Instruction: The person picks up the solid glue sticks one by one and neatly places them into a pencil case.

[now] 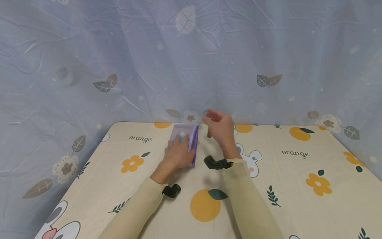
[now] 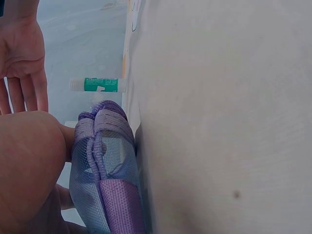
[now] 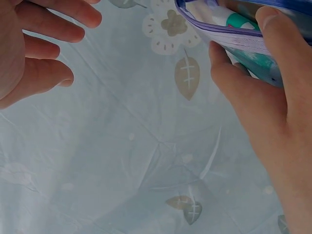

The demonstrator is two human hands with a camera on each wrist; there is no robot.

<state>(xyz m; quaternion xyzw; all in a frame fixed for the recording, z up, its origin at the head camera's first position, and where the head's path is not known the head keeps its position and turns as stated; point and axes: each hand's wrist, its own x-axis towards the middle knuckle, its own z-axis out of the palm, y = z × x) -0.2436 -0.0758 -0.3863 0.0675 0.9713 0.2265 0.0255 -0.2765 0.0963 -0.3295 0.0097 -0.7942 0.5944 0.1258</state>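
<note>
My left hand (image 1: pixel 177 154) holds a purple mesh pouch (image 1: pixel 196 141), with the fingers spread over its top and the thumb at its right edge. In the right wrist view the zipped side of the pouch (image 3: pixel 229 35) gapes, and a white tube with green and red marks (image 3: pixel 236 20) shows inside. My right hand (image 1: pixel 221 127) is raised to the right of the pouch, fingers loosely bent and nothing seen in them. A small white tube with a green label (image 2: pixel 101 85) stands upright just past the pouch in the left wrist view.
The table has a cream cloth (image 1: pixel 262 212) printed with oranges, flowers and rabbits. Behind it hangs a pale blue-grey curtain (image 1: pixel 149 66) with leaf prints, close to the table's far edge. Black wrist cameras sit on the left wrist (image 1: pixel 172 191) and the right wrist (image 1: pixel 218 163).
</note>
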